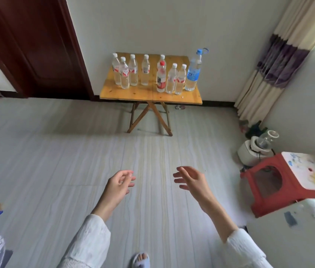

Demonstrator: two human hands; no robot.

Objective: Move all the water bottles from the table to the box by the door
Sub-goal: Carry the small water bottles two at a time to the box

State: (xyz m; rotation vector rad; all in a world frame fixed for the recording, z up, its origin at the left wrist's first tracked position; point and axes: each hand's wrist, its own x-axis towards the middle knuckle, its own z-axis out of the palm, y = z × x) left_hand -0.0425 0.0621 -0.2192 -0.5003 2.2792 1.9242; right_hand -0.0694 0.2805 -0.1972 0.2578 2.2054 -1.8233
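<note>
Both my arms reach forward, white sleeves pushed back; my left hand and right hand hang empty, fingers loosely curled, palms facing each other.

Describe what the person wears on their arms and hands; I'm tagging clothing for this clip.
Both arms wear loose white sleeves of a finely ribbed, crinkled fabric, with wide cuffs ending partway up the forearm. The left hand and right hand are bare: no gloves, and no rings, watch or bracelets can be seen.
</note>
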